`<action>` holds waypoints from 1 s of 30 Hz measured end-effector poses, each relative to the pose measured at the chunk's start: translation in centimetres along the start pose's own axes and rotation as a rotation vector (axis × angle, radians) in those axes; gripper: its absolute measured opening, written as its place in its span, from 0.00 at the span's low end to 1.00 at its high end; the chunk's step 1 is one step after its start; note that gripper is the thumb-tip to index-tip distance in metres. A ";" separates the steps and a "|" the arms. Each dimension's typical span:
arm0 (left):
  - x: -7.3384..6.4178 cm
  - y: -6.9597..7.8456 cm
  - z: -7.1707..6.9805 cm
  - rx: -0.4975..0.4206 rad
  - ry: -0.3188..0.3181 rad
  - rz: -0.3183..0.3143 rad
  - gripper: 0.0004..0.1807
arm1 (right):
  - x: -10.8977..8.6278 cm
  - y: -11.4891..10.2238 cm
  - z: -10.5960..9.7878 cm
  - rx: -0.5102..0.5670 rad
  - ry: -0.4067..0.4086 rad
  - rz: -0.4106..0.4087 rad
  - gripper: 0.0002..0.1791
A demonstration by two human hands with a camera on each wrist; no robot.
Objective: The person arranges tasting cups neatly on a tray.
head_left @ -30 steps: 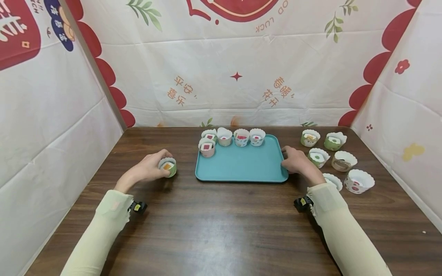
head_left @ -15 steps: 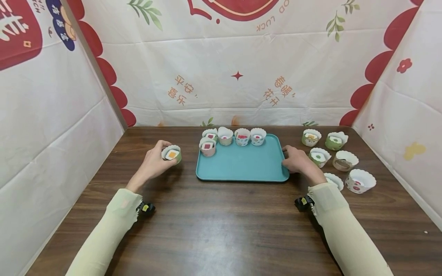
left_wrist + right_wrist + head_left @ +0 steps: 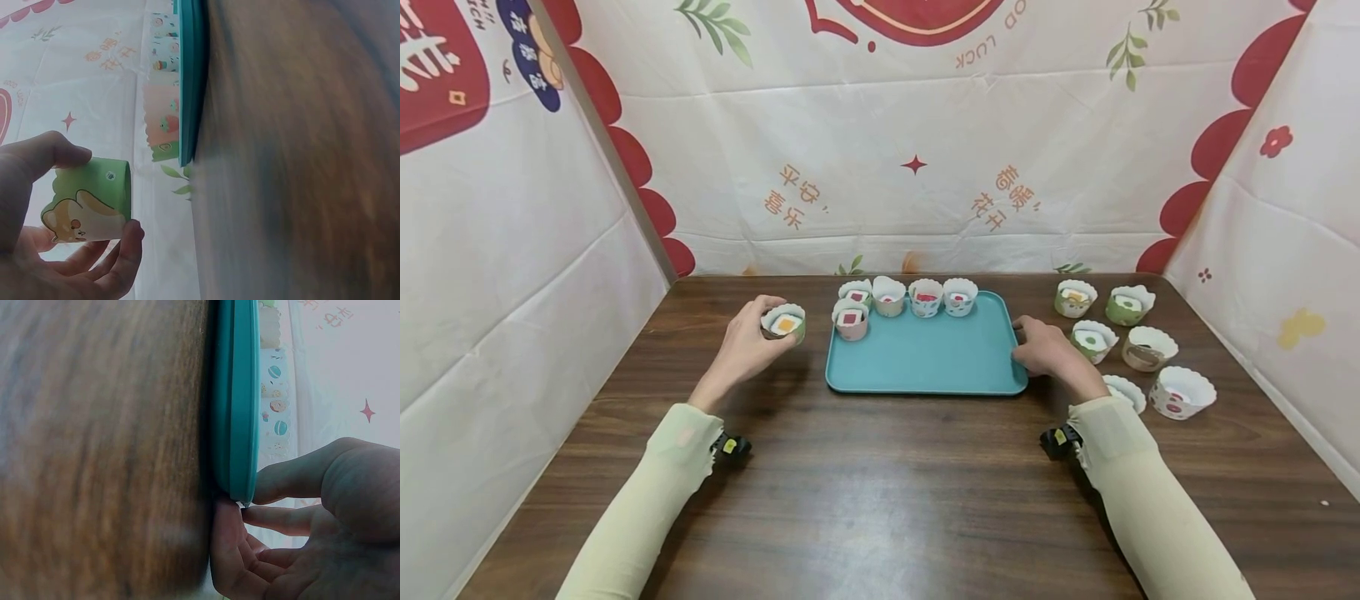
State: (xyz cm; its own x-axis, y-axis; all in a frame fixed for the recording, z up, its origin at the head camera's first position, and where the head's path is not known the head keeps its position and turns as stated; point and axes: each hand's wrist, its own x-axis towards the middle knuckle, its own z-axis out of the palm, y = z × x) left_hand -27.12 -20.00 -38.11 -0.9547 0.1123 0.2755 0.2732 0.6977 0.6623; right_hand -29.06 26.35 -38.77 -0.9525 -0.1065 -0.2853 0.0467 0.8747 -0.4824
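Observation:
A green paper baking cup [image 3: 786,322] with a white, orange-centred piece in it is held between the thumb and fingers of my left hand [image 3: 747,340]. In the left wrist view, a cartoon animal shows on the side of this cup [image 3: 94,197], raised off the table. To its right lies a teal tray [image 3: 925,358]. At the tray's right rim, my right hand [image 3: 1043,347] pinches the edge; in the right wrist view the thumb lies along the top of the rim [image 3: 245,425] and curled fingers meet its underside.
Several filled paper cups, such as a pink one [image 3: 851,322], stand along the tray's back and left corner. More cups, including a white one [image 3: 1182,393], stand on the brown table [image 3: 865,500] beside my right forearm. A printed white cloth [image 3: 917,200] hangs behind.
My left hand has lifted the green baking cup and carried it rightward and away from me, closer to the tray. My right hand and the tray have stayed in place.

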 end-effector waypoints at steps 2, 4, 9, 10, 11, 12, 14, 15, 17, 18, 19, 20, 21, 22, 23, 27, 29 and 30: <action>0.1 0.2 0.2 -0.017 0.008 0.004 0.31 | 0.0 0.0 -0.1 0.002 0.002 0.008 0.36; 0.3 0.4 0.4 -0.030 0.013 0.006 0.31 | 0.0 0.0 -0.1 0.000 0.002 0.013 0.36; 0.6 1.0 0.9 -0.044 0.026 0.008 0.33 | -0.1 -0.2 -0.1 -0.006 -0.001 0.014 0.36; 0.7 1.2 1.1 -0.049 0.029 0.010 0.33 | -0.1 -0.3 -0.1 -0.007 -0.001 0.013 0.36; 0.8 1.3 1.2 -0.054 0.031 0.013 0.33 | -0.1 -0.4 -0.1 -0.008 -0.001 0.012 0.36; 0.9 1.5 1.3 -0.059 0.034 0.015 0.34 | -0.2 -0.4 -0.1 -0.006 -0.001 0.013 0.36; 1.1 1.9 1.6 -0.065 0.037 0.018 0.34 | -0.2 -0.4 -0.1 -0.005 -0.002 0.012 0.36; 1.3 2.1 1.8 -0.071 0.039 0.019 0.34 | -0.2 -0.5 -0.2 -0.005 -0.002 0.010 0.36; 1.5 2.5 2.1 -0.078 0.043 0.024 0.33 | -0.2 -0.5 -0.1 -0.005 -0.001 0.005 0.36; 1.7 2.7 2.3 -0.080 0.044 0.026 0.33 | -0.2 -0.4 -0.1 -0.004 0.000 0.004 0.36; 1.8 2.9 2.4 -0.086 0.043 0.028 0.33 | -0.2 -0.4 -0.1 -0.005 0.002 0.003 0.36; 2.0 3.1 2.6 -0.088 0.041 0.032 0.32 | -0.2 -0.4 -0.1 -0.004 0.003 0.002 0.36; 2.1 3.3 2.8 -0.092 0.038 0.034 0.32 | -0.2 -0.4 0.0 -0.004 0.004 0.003 0.35; 2.3 3.5 3.0 -0.094 0.036 0.038 0.32 | -0.2 -0.4 0.0 -0.002 0.004 0.003 0.35; 2.4 3.7 3.2 -0.096 0.032 0.041 0.31 | -0.2 -0.4 0.0 -0.001 0.005 0.005 0.35; 3.0 4.4 3.8 -0.090 0.024 0.060 0.31 | -0.2 -0.4 0.0 0.003 0.004 0.006 0.35; 3.3 4.7 4.1 -0.085 0.018 0.069 0.31 | -0.2 -0.4 -0.1 -0.001 0.005 0.006 0.36; 3.4 4.9 4.3 -0.081 0.013 0.072 0.31 | -0.2 -0.4 -0.1 -0.002 0.004 0.007 0.36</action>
State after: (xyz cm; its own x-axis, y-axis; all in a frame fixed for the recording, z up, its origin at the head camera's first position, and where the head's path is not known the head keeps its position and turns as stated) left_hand -29.57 -13.14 -36.88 -0.9307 0.1510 0.3333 0.3506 0.6284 0.6944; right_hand -28.91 26.02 -38.43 -0.9534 -0.0981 -0.2852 0.0528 0.8766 -0.4784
